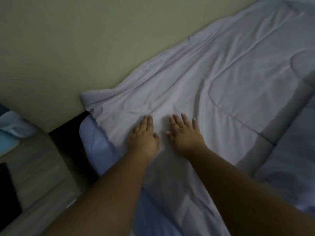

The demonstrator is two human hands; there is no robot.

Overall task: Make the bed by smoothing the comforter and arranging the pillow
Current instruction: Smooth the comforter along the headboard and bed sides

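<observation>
A pale lilac quilted comforter lies spread over the bed, wrinkled along the wall side and near its corner. My left hand presses flat on it with straight fingers, close to the corner of the bed. My right hand lies flat beside it, fingers spread, palm down on the fabric. Both forearms reach in from the bottom of the view. A folded-over part of the comforter sits at the right. No pillow is clearly visible on the bed.
A beige wall runs along the far side of the bed. The mattress corner shows under the comforter. A wooden bedside unit stands at the left with pale blue items on it, and a dark gap lies between.
</observation>
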